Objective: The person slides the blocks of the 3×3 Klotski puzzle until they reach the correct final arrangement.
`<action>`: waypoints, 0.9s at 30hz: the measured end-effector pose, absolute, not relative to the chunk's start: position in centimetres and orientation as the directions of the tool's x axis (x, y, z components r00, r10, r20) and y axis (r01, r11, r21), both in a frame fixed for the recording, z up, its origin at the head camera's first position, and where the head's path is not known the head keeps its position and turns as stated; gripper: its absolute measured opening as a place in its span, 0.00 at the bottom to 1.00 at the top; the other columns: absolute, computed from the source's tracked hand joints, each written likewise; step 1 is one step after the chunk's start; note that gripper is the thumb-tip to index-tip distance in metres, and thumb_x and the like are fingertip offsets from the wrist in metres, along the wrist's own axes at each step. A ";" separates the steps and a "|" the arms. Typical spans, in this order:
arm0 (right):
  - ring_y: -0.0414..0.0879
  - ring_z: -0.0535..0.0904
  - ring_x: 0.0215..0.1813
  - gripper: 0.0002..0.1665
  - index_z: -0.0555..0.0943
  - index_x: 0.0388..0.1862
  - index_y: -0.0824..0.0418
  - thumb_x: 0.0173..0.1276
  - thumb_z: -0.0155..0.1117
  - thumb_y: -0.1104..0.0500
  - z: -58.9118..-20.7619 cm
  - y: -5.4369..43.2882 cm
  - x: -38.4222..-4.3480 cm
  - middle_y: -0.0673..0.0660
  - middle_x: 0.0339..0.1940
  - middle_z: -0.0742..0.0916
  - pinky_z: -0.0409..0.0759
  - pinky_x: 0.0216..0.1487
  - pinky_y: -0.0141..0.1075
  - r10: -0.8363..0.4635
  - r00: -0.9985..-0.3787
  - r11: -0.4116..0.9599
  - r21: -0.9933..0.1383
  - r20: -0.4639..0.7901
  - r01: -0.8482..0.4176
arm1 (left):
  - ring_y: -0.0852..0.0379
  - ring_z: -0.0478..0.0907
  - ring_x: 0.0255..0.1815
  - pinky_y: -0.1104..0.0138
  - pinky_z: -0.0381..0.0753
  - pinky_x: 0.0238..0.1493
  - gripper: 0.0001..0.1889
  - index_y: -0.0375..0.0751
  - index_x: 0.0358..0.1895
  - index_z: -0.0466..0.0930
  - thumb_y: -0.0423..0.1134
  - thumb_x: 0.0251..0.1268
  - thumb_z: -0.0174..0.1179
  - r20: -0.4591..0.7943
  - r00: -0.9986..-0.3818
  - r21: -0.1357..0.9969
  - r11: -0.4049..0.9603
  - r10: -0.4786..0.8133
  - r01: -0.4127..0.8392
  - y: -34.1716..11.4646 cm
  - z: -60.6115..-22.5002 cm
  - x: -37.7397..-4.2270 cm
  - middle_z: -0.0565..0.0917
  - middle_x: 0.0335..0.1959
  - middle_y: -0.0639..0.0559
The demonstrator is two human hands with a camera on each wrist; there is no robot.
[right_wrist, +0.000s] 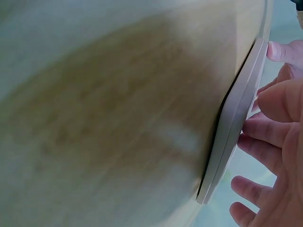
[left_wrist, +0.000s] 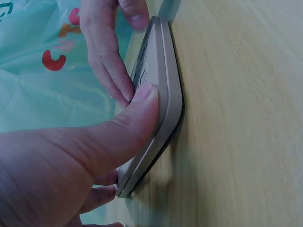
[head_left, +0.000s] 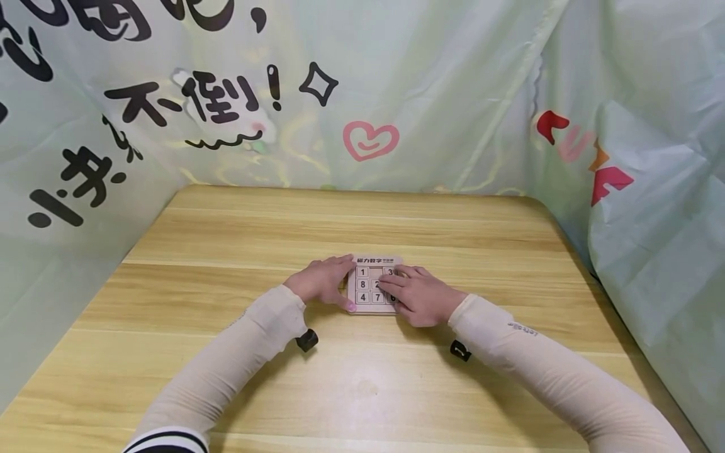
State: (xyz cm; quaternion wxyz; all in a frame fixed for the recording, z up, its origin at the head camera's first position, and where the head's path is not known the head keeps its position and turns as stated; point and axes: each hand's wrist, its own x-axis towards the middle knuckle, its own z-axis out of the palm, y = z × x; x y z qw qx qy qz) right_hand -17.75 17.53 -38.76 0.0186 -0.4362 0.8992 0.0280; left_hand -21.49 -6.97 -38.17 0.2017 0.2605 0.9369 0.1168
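A number slide puzzle (head_left: 362, 309) lies flat on the table, with black digits on pale square tiles. Tiles 1, 3, 8, 2, 4, 7 and part of a 6 show, and the top middle slot has no tile. My left hand (head_left: 323, 281) holds the puzzle's left side, its thumb on the near corner and fingers at the far one. In the left wrist view, the thumb (left_wrist: 144, 101) presses the frame's edge. My right hand (head_left: 426, 297) reaches over from the right, extended fingertips touching tiles by the 2. It hides the middle right tile area. The right wrist view shows the puzzle's side (right_wrist: 227, 127) edge-on.
The wooden table (head_left: 362, 390) extends around the puzzle. Printed fabric (head_left: 453, 94) hangs behind the table and along both sides. Black wrist mounts (head_left: 307, 340) show below the sleeves.
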 end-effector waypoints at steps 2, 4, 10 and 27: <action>0.62 0.62 0.72 0.31 0.69 0.70 0.63 0.71 0.48 0.54 -38.8 17.5 -17.8 0.57 0.71 0.72 0.62 0.69 0.57 -0.780 -0.623 0.621 0.038 -0.059 -0.783 | 0.46 0.48 0.77 0.46 0.47 0.74 0.53 0.43 0.76 0.54 0.58 0.49 0.71 -0.314 -0.785 0.315 0.839 0.534 0.445 -7.0 -38.2 -21.5 0.49 0.78 0.49; 0.62 0.61 0.72 0.30 0.69 0.70 0.63 0.71 0.48 0.54 -38.7 17.4 -17.9 0.57 0.71 0.72 0.61 0.69 0.57 -0.775 -0.628 0.628 0.033 -0.062 -0.778 | 0.47 0.48 0.77 0.46 0.46 0.74 0.53 0.43 0.76 0.54 0.58 0.49 0.71 -0.313 -0.786 0.310 0.840 0.533 0.446 -7.0 -38.2 -21.5 0.49 0.78 0.49; 0.62 0.61 0.72 0.30 0.69 0.70 0.63 0.71 0.48 0.54 -38.5 17.2 -18.0 0.58 0.71 0.72 0.62 0.69 0.58 -0.763 -0.642 0.642 0.031 -0.072 -0.766 | 0.48 0.48 0.77 0.46 0.48 0.73 0.52 0.42 0.76 0.55 0.58 0.50 0.72 -0.313 -0.783 0.311 0.837 0.538 0.451 -6.9 -38.1 -21.5 0.50 0.78 0.49; 0.62 0.63 0.71 0.30 0.70 0.70 0.64 0.70 0.49 0.55 -38.6 16.9 -18.7 0.58 0.69 0.74 0.63 0.68 0.58 -0.750 -0.660 0.659 0.028 -0.051 -0.751 | 0.48 0.48 0.77 0.46 0.49 0.73 0.52 0.42 0.76 0.55 0.58 0.50 0.72 -0.312 -0.781 0.318 0.834 0.541 0.451 -7.0 -38.3 -21.6 0.50 0.78 0.49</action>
